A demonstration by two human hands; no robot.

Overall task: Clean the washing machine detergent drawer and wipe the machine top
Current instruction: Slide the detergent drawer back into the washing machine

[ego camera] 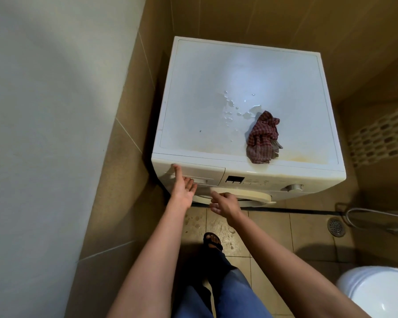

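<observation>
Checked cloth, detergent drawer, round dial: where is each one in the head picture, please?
checked cloth [262, 138], head view, middle of the crumpled fabric.
detergent drawer [211, 174], head view, right part of its front panel.
round dial [294, 187], head view, centre of the knob.

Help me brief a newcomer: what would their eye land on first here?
The crumpled red checked cloth lying near the front right of the white machine top, with water drops pooled just behind it. Next, the left hand touching the detergent drawer front, the right hand hovering empty beside it.

Tiled bathroom: toilet [377, 292], floor drain [336, 226].
</observation>
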